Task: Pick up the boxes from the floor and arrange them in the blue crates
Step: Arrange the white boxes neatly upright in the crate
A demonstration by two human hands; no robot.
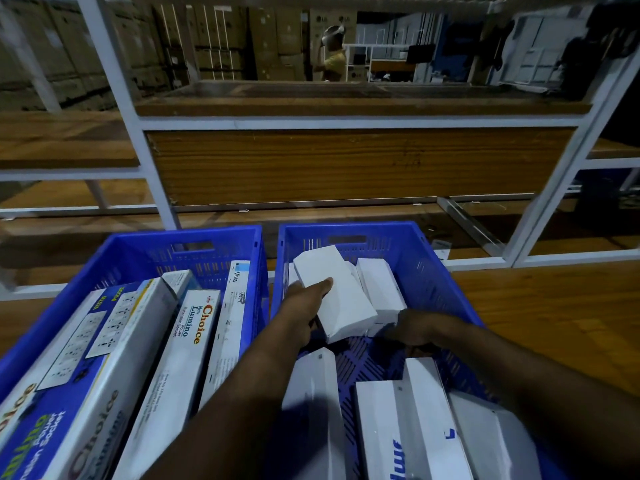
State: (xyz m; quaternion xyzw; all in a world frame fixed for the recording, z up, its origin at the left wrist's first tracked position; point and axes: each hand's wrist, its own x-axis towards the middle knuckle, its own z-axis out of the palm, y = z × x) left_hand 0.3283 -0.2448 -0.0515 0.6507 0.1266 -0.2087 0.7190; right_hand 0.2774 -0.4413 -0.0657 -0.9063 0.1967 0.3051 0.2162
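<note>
White card box [334,299] sits under the left hand [303,313], fingers laid over its top face & gripping it, tilted, inside the right blue crate [446,271]. Right hand [420,329] is low in the same crate, just beside that box's near corner & touching another white box [381,289] behind it; can't tell if it's grasping or only steadying. To do this step well, imo: level the tilted box, slide it flush vs the upright ones at the far wall, keep the right hand bracing the row so nothing tips, leave the bare floor patch for the next box. Nearer the camera, more white boxes [426,420] lie in the crate, 1 w/ blue letters cut off, reads roughly "lue". Left blue crate [138,251] is touching the right 1 & holds long cartons [180,358]: "Choice", "New Lumino Extension Socket", another "Viva", a blue 1 w/ socket pics. No boxes visible on the wooden floor [554,299] here.
</note>
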